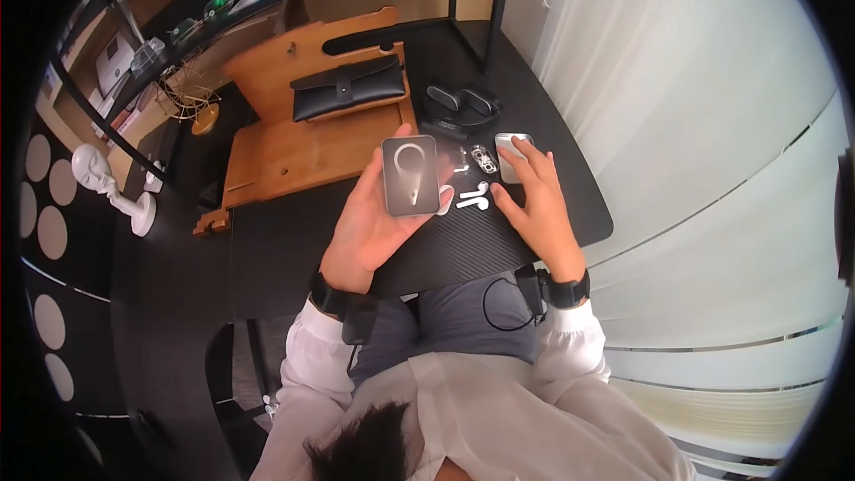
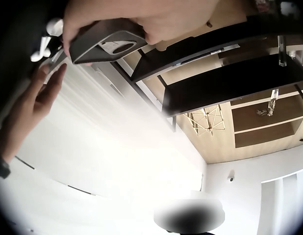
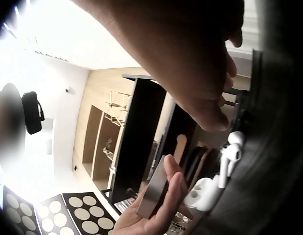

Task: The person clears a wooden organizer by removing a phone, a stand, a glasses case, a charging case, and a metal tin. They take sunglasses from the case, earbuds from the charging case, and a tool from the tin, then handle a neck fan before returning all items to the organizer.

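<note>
My left hand [image 1: 361, 223] holds a flat grey magnetic power bank [image 1: 411, 180], its face with a pale ring turned up, fingers and thumb along its sides. The left wrist view shows the power bank [image 2: 110, 41] edge-on in the fingers. My right hand [image 1: 539, 205] reaches over the table's right side, fingers spread, fingertips over a silver-white rectangular slab [image 1: 509, 144]. Two white wireless earbuds [image 1: 475, 197] lie left of its thumb. Their white charging case [image 3: 202, 193] stands beside them in the right wrist view, partly behind the left hand in the head view.
A small clear-and-black gadget [image 1: 484, 158] lies near the slab. Farther back are a black oval case [image 1: 463, 100] and a wooden stand [image 1: 267, 147] bearing a black leather pouch [image 1: 347, 89]. A black shelf frame [image 1: 452, 0] rises behind; a white curtain [image 1: 695, 125] hangs to the right.
</note>
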A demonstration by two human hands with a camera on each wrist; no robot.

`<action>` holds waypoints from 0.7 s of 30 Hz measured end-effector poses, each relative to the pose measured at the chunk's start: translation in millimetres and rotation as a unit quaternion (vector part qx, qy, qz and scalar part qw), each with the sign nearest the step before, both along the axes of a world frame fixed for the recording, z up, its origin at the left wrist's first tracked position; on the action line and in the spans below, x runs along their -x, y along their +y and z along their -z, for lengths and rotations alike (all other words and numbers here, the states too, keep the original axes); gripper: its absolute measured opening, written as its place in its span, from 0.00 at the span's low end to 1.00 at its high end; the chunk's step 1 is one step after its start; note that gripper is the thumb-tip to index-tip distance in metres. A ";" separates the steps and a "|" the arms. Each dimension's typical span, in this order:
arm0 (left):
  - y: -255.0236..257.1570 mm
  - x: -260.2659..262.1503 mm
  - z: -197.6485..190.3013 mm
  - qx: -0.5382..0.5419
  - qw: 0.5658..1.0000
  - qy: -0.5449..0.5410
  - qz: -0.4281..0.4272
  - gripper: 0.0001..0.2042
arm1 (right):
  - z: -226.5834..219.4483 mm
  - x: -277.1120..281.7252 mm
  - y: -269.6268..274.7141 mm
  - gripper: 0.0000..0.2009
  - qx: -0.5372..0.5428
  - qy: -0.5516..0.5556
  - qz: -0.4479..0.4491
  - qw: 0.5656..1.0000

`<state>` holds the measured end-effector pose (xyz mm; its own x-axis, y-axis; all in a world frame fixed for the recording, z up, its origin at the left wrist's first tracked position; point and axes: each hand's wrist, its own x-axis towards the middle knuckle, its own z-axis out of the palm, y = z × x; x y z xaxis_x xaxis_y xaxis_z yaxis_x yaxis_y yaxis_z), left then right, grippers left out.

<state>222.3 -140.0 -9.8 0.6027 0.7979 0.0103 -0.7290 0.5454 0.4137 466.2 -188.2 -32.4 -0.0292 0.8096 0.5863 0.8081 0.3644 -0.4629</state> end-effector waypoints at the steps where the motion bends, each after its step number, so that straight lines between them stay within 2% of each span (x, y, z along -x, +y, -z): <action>1: -0.3 0.7 0.6 -0.005 1.000 0.002 -0.011 0.24 | -8.2 11.0 -2.8 0.26 -0.002 0.044 -0.022 0.999; 5: -0.7 3.3 5.3 -0.070 0.997 0.008 -0.034 0.26 | -32.6 57.4 -14.2 0.33 -0.013 0.185 -0.147 0.972; 8: -8.2 -1.8 -5.0 -0.095 0.988 0.086 -0.089 0.28 | -29.3 76.6 -8.6 0.39 -0.042 0.094 -0.138 0.985; 12: -3.8 1.1 2.2 -0.119 0.991 0.004 -0.056 0.30 | -28.1 86.2 6.1 0.37 -0.093 0.013 -0.112 0.989; 18: -2.3 5.0 1.2 -0.076 0.994 -0.029 -0.072 0.30 | -28.6 94.7 20.8 0.35 -0.050 0.055 -0.145 0.987; 21: -0.7 5.8 1.5 -0.068 0.993 -0.009 -0.100 0.30 | -27.5 94.8 27.6 0.35 -0.041 0.054 -0.167 0.984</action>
